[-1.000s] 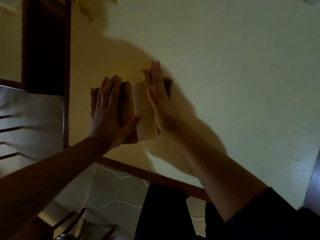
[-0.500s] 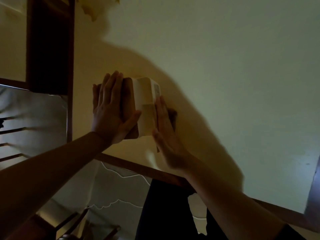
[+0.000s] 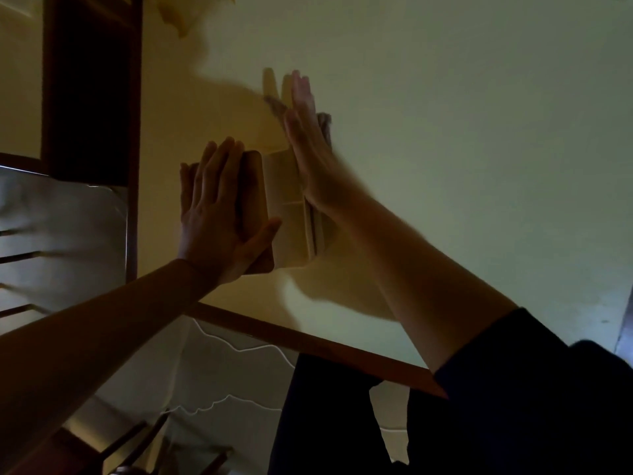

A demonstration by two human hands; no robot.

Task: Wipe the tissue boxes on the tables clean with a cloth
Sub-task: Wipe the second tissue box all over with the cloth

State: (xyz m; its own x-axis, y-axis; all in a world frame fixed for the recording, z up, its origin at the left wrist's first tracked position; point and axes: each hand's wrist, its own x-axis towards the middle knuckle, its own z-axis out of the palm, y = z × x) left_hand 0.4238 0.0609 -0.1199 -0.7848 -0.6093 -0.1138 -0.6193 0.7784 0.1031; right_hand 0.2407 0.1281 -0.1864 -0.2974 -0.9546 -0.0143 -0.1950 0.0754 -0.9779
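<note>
A pale tissue box (image 3: 286,214) with a dark brown lid side stands on the light table (image 3: 462,149). My left hand (image 3: 219,214) lies flat with straight fingers against the box's brown left face. My right hand (image 3: 308,145) presses flat, fingers straight, on a dark cloth (image 3: 323,123) against the box's right side; the hand reaches past the box's far end and is motion-blurred. Most of the cloth is hidden behind the palm.
The table's wooden edge (image 3: 308,341) runs diagonally below my arms. A dark wooden chair back (image 3: 92,90) stands at the left, and chair parts (image 3: 144,437) show near the floor. A crumpled yellowish piece (image 3: 178,12) lies at the table's far end.
My right hand with the cloth slid back toward me along the box's right side, then forward again past its far end. My left hand stayed flat on the left face.
</note>
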